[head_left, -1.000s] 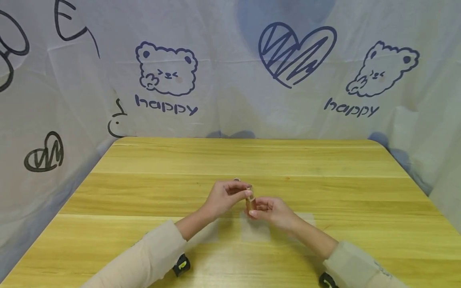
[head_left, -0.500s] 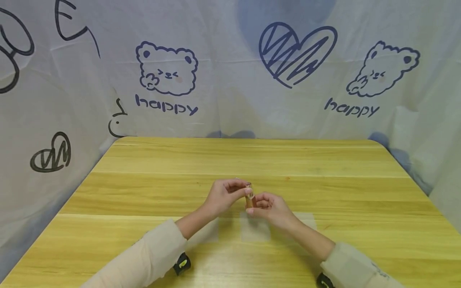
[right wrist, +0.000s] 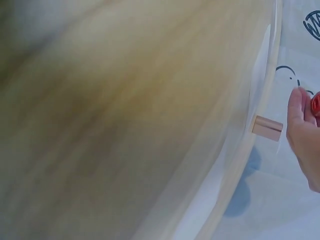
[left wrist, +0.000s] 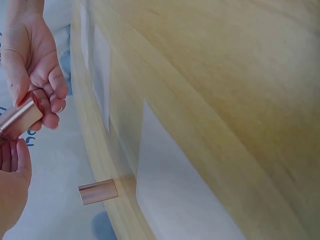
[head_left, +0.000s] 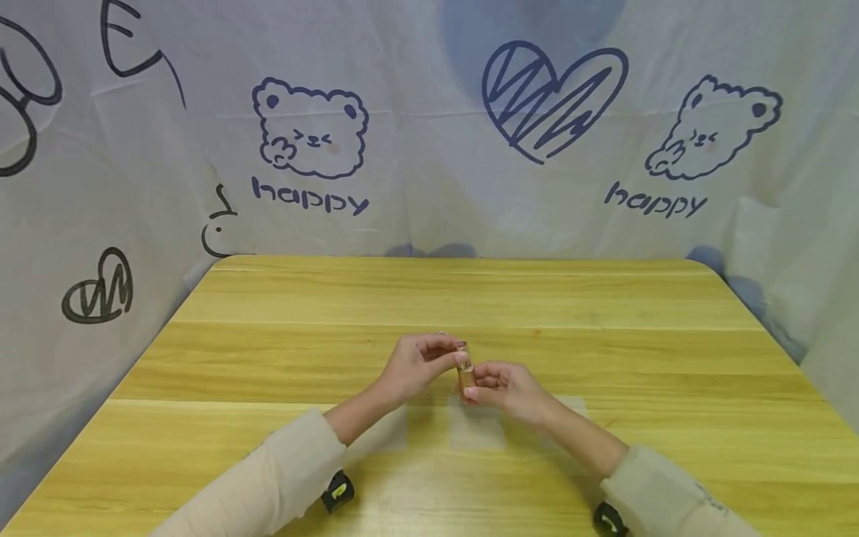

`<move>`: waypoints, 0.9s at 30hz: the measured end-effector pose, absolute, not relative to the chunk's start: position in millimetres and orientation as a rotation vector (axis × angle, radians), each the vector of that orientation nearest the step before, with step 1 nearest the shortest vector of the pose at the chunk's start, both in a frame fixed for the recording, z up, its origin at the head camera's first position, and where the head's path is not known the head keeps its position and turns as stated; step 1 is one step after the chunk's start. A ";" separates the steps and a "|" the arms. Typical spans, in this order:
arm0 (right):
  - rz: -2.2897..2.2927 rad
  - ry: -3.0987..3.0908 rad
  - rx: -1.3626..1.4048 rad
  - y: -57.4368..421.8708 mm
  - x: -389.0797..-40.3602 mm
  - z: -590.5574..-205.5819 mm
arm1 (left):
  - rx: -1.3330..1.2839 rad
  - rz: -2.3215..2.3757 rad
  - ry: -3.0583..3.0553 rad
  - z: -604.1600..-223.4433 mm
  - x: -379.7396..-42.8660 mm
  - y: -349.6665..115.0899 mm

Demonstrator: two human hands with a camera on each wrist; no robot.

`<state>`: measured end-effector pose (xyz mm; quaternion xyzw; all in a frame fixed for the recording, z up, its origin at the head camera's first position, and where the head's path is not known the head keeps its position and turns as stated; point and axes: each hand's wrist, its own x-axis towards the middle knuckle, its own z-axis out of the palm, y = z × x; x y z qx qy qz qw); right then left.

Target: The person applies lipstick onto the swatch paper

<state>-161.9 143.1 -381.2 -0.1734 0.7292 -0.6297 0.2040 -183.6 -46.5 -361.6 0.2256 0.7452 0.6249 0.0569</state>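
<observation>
A slim rose-gold lipstick tube (head_left: 467, 379) with a glossy upper section is held upright between both hands over the middle of the table. At its top, my left hand (head_left: 414, 367) pinches it between thumb and fingertips. Lower down, the thumb and fingers of my right hand (head_left: 515, 393) grip the base. Its red underside shows in the right wrist view as a red end (right wrist: 316, 105). A separate rose-gold lipstick cap (left wrist: 98, 192) stands on the table, mostly hidden behind my left hand in the head view.
Pale rectangular sheets, one a middle sheet (head_left: 475, 429), lie in a row on the wooden table (head_left: 268, 298) below the hands. Behind the far edge hangs a white curtain (head_left: 429, 149) with drawings. Black wrist straps (head_left: 338, 492) show near the sleeves.
Both hands stay on the lipstick tube. My right hand shifts slightly upward, then slightly back down at the base; the left hand hardly moves.
</observation>
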 end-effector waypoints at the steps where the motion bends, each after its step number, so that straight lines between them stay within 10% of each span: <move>1: -1.756 2.015 -0.497 143.9 -162.8 -381.9 | 0.690 1.894 2.253 -361.6 -183.6 -46.8; 27: -1.830 2.559 -0.074 116.2 -145.6 -381.9 | 0.484 1.988 2.350 -365.2 -181.0 -31.0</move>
